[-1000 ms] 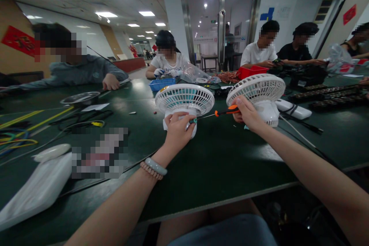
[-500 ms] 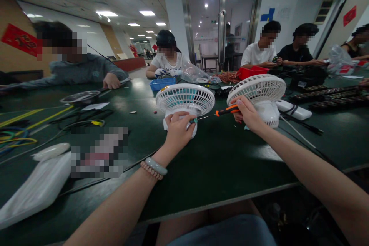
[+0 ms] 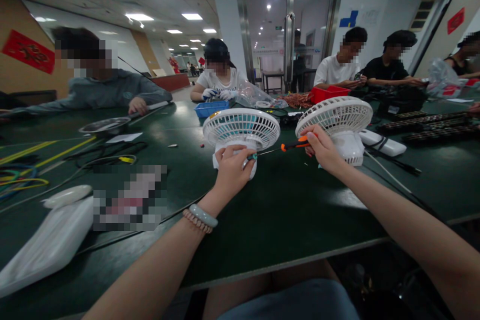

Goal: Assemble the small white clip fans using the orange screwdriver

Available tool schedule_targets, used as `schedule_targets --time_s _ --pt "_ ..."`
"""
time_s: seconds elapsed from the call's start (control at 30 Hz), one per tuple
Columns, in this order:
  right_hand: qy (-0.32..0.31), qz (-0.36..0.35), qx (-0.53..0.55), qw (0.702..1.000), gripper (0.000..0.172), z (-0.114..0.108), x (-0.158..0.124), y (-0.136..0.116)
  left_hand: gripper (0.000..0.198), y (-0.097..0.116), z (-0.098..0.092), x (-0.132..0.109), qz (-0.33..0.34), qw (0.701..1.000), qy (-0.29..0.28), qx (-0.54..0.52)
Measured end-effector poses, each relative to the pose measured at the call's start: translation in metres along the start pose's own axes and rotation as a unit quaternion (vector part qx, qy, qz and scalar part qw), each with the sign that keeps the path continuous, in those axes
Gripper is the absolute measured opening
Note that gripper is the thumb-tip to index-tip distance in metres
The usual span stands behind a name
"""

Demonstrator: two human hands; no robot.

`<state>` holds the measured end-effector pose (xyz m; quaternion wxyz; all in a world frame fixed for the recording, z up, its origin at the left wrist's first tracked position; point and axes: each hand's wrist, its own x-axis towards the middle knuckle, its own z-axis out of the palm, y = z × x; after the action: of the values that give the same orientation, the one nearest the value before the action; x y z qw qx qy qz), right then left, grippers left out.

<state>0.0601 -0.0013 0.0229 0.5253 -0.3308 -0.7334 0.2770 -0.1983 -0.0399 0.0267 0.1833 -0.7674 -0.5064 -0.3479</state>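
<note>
My left hand (image 3: pixel 233 166) is closed around the rear body of a white fan (image 3: pixel 240 129), whose round slatted grille stands above it. By its thumb and forefinger is a small dark cylinder with a teal end (image 3: pixel 252 157); its kind is unclear. My right hand (image 3: pixel 323 149) grips a screwdriver (image 3: pixel 294 144) by its orange and black handle. The thin shaft points left, its tip close to the teal end; whether they touch, I cannot tell. Just behind my right hand stands a second white fan (image 3: pixel 348 116), tilted like the first.
A blue bin (image 3: pixel 211 108) and a red bin (image 3: pixel 329 93) stand across the green table (image 3: pixel 285 220). At left lie a white wrapped package (image 3: pixel 48 245), cables (image 3: pixel 22 180) and a metal bowl-shaped piece (image 3: pixel 107 126). Several people sit around; a white box (image 3: pixel 382 142) is at right.
Both my hands, the screwdriver and the fans stay almost in place. The person at left has shifted slightly to the right, and that person's hand has moved a little left.
</note>
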Motion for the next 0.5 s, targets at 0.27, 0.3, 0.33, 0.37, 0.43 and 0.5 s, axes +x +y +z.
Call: schedule_targets --time_s 0.27,0.3,0.33,0.37,0.43,0.5 --pt "0.006 0.01 0.033 0.999 0.021 -0.0029 0.0005 0.0008 0.02 0.0003 0.0009 0.0002 -0.002 1.0 -0.003 -0.001" --pt "0.006 0.005 0.033 0.999 0.018 -0.0038 0.0011 0.0022 0.02 0.0002 0.0012 0.0001 -0.003 1.0 -0.002 -0.002" --pt "0.006 0.001 0.028 1.0 0.017 -0.0047 0.0018 0.0036 0.02 0.0 0.0015 0.0001 -0.004 1.0 -0.001 -0.002" --pt "0.008 -0.002 0.021 1.0 0.018 -0.0054 0.0023 0.0048 0.02 0.0 0.0017 0.0001 -0.004 1.0 0.0 -0.002" --pt "0.009 -0.005 0.008 1.0 0.019 -0.0062 0.0029 0.0055 0.02 0.0 0.002 0.0002 -0.003 1.0 0.0 -0.001" --pt "0.011 -0.006 0.0 1.0 0.018 -0.0059 0.0023 0.0038 0.02 0.0003 0.0018 0.0005 -0.003 1.0 0.0 0.001"
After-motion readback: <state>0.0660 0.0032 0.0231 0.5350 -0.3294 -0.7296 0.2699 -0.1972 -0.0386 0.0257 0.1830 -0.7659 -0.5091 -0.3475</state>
